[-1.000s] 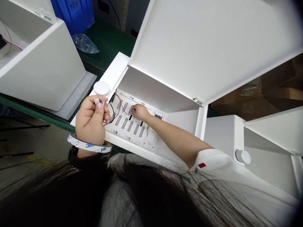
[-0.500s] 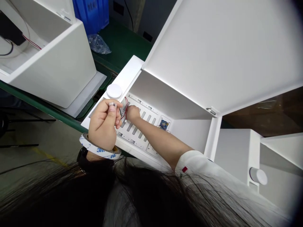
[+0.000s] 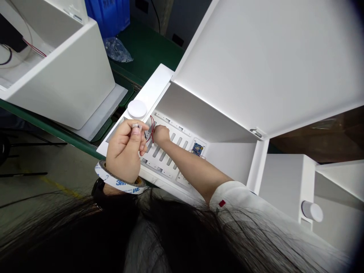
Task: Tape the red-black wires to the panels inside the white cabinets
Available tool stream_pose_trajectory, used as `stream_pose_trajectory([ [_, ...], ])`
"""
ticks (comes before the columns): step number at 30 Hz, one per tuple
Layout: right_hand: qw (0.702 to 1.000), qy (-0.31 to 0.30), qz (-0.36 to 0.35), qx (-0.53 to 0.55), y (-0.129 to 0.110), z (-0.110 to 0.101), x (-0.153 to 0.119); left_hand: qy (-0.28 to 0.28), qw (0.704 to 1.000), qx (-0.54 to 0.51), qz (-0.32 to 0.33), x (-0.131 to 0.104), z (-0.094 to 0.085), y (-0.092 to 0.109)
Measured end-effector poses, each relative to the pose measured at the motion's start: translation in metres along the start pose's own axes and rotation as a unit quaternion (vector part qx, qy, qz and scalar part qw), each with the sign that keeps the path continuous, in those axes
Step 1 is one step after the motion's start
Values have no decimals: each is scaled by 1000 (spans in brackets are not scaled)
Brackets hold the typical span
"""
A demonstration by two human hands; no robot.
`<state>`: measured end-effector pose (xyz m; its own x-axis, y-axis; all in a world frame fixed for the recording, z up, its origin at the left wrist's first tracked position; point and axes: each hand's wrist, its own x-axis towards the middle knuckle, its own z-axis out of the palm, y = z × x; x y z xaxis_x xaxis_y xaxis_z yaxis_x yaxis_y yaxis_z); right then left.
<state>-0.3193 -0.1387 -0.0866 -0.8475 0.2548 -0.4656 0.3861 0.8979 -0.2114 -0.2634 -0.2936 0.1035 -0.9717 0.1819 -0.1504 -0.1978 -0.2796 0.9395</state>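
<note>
My left hand [image 3: 125,149] pinches a small white and grey piece [image 3: 135,126] between thumb and finger; its exact kind is too small to tell. Around that wrist hangs a roll of 3M tape [image 3: 121,182]. My right hand [image 3: 161,135] reaches down inside an open white box [image 3: 236,159], close to its left end. Its fingers point away and are hidden, so what they touch does not show. Red wires [image 3: 154,127] with a small white connector [image 3: 152,145] hang between the two hands. A white round knob [image 3: 137,109] sits on the box's end ledge, just beyond my left hand.
The box's raised lid [image 3: 256,64] stands at the upper right. A blue circuit board [image 3: 198,148] lies on the slotted floor inside. Other white boxes stand left [image 3: 74,72] and right [image 3: 284,182]. A blue bin [image 3: 109,19] and a clear plastic bag [image 3: 118,49] rest on the green bench.
Almost nothing differs. The view has shifted slightly, and both hands keep their places and poses.
</note>
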Motion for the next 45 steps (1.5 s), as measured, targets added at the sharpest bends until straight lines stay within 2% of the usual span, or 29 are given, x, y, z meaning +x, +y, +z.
stream_pose_trajectory([
  [3,1000,16,-3,-19,-3,1,-3,3,1000,4,7,0,0,0],
  [7,1000,5,10,-20,-8,0,-4,3,1000,2,10,-1,0,-1],
  [14,996,30,52,59,-9,0,-3,7,1000,-6,29,0,0,-2],
  [21,993,19,72,89,-1,7,11,9,999,-12,31,0,0,-3],
  [25,994,23,30,107,8,13,10,4,1000,-7,28,0,-1,-4],
  [29,987,97,-42,121,19,25,2,5,1000,-5,29,0,-1,-3],
  [32,983,137,-95,82,22,31,-4,4,999,-6,32,0,0,-3],
  [35,983,130,-121,56,20,32,-9,7,999,-5,32,0,0,-3],
  [42,987,116,-97,53,16,30,2,4,999,3,37,1,-2,-5],
  [45,982,109,-146,37,22,28,3,4,999,1,43,2,-3,-7],
])
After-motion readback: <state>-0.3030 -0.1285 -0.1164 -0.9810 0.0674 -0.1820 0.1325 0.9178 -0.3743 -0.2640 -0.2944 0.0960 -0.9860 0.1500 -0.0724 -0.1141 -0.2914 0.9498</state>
